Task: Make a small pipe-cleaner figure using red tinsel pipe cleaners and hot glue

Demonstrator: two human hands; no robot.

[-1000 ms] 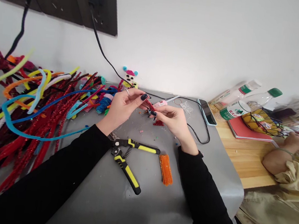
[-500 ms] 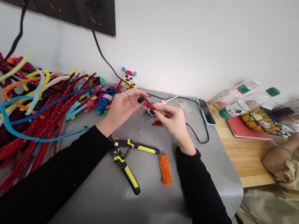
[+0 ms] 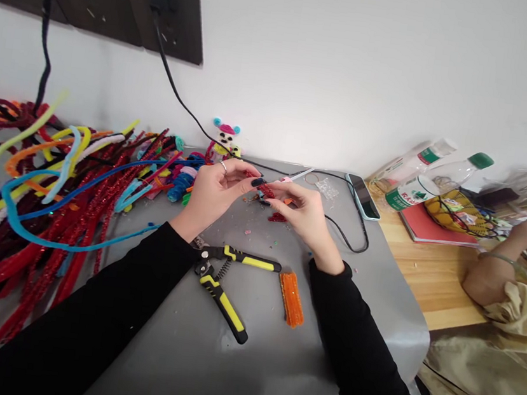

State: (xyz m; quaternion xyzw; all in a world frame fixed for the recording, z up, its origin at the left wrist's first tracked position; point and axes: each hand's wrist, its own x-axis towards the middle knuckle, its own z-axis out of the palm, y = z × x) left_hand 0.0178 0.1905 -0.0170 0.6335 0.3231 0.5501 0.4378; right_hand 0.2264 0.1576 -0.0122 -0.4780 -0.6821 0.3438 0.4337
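Two bare hands, yours, meet just beyond a pair of black-and-yellow spring-handled pliers [image 3: 222, 301], the landmark here. Between your fingertips is a short, glittery red, fuzzy tinsel-stem piece [image 3: 265, 190], farther from you than the pliers and seemingly raised above the tabletop. Your left hand [image 3: 218, 195] pinches its left end between thumb and forefinger, beyond the pliers' pivot; your right hand [image 3: 300, 211] pinches the other end, beyond the tip of the upper handle. Neither hand is clearly nearer. The piece's long axis runs from one grip to the other, sloping slightly down toward your right; your fingers hide how it is folded.

Past the pliers, under the right fingers, lies a second glittery red piece [image 3: 278, 217]. Right of the pliers sits a short bundle of fuzzy orange stems [image 3: 292, 299].

Room is tighter beyond the pliers, where a plain white wall [image 3: 308, 68] rises, and to their left, at a tangled heap of colourful stems [image 3: 94, 202]. The widest stretch of smooth grey tabletop [image 3: 240, 384] shows on their near side, its rounded edge well to their right.
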